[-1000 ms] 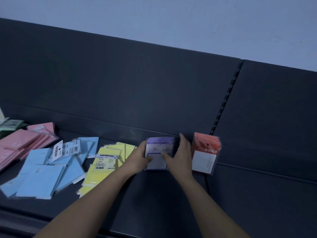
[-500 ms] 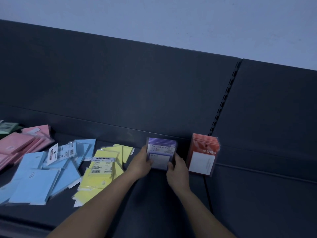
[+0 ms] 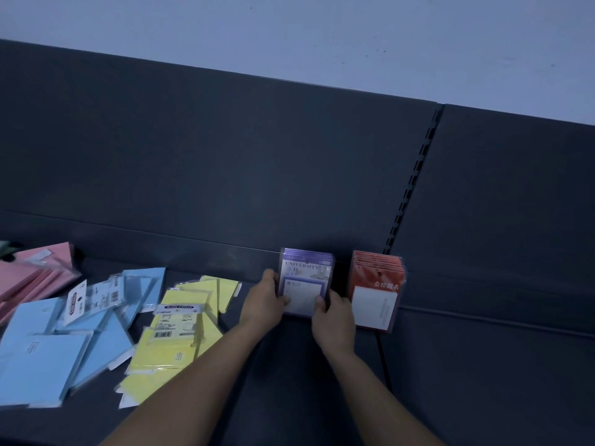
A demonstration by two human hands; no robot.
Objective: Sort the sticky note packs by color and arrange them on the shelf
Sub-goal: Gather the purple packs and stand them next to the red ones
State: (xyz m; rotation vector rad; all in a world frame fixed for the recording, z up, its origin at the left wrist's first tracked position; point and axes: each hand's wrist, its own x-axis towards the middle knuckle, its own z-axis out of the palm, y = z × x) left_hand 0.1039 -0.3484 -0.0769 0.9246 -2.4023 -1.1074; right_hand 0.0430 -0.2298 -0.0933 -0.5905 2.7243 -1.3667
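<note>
Purple sticky note packs (image 3: 306, 281) stand upright in a row just right of the frame's centre, against the back panel of the dark shelf (image 3: 483, 381). The left hand (image 3: 262, 300) grips the row's left edge and the right hand (image 3: 335, 320) pinches its lower right corner. Orange packs (image 3: 376, 291) stand just beside them, to the right. Yellow packs (image 3: 174, 342), blue packs (image 3: 48, 358) and pink packs (image 3: 35, 275) lie loose toward the left of the frame.

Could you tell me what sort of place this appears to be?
Likely a shop's stationery aisle: a dark shelf with a slotted upright, barcoded yellow packs lying loose, purple packs and orange packs standing front-out.
</note>
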